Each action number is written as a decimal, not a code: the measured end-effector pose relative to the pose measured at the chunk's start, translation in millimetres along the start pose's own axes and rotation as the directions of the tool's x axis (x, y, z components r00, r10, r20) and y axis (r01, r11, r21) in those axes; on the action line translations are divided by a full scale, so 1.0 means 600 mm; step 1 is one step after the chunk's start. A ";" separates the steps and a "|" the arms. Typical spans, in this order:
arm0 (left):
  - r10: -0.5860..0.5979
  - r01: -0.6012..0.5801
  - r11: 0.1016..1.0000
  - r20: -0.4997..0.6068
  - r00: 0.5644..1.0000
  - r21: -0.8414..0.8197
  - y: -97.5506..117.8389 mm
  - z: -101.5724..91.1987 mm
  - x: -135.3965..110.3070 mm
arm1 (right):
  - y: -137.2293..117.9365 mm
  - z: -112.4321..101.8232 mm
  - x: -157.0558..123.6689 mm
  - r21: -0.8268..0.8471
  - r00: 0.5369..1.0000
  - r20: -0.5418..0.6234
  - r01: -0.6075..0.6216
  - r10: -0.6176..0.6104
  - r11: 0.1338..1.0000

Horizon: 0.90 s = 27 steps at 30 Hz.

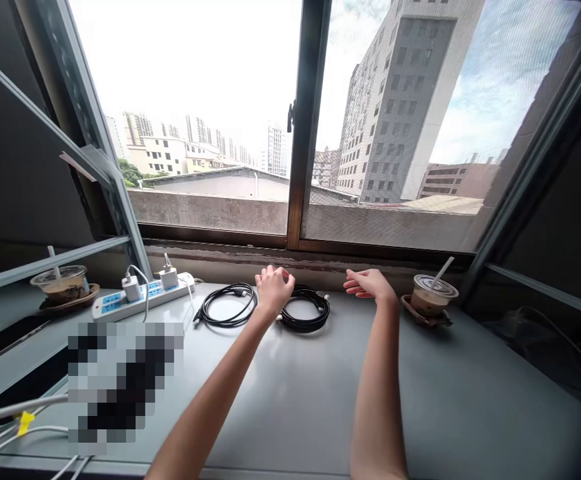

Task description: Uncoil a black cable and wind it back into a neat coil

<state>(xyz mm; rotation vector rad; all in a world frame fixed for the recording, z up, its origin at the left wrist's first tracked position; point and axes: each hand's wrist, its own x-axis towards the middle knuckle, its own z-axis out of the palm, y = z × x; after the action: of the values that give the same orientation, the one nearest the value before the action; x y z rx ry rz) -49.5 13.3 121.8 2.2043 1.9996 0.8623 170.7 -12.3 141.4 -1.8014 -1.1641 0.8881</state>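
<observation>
Nothing here can be read: no text, label, brand, number or sign. The power strip (120, 303) shows only blue socket panels, with any marking too small to make out. The left black cable coil (226, 305) and the right black cable coil (305, 309) on the bench (320, 400) bear no legible print. The same goes for the left drink cup (64, 283), the right drink cup (433, 293) and the yellow tag (24, 421) on a white cable. A patch (123, 380) at lower left is blurred out.
</observation>
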 end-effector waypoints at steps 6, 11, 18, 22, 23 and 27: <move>-0.191 0.201 0.979 0.174 0.966 -0.042 -0.059 -0.074 0.054 | -0.032 -0.026 -0.047 0.063 0.973 -0.175 0.163 -0.150 0.985; -0.338 0.339 0.939 0.327 0.882 0.059 -0.115 -0.056 0.068 | -0.049 -0.028 -0.073 0.054 0.937 -0.273 0.242 -0.219 0.969; -0.424 0.396 0.903 0.485 0.765 0.165 -0.144 0.015 0.073 | -0.064 -0.027 -0.093 0.046 0.934 -0.274 0.250 -0.229 0.967; -0.425 0.389 0.905 0.423 0.801 0.172 -0.147 0.060 0.076 | -0.066 -0.022 -0.094 0.011 0.933 -0.268 0.253 -0.241 0.967; -0.422 0.390 0.906 0.420 0.803 0.165 -0.146 0.067 0.076 | -0.067 -0.021 -0.094 0.005 0.933 -0.264 0.255 -0.245 0.967; -0.412 0.406 0.908 0.397 0.820 0.105 -0.146 0.075 0.072 | -0.071 -0.017 -0.093 0.015 0.931 -0.238 0.287 -0.276 0.958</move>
<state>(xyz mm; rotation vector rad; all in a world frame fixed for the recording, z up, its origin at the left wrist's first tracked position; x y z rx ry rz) -108.9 83.1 65.6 1.6647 2.1287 0.2960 145.0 -55.8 190.8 -1.5978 -1.1976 0.5171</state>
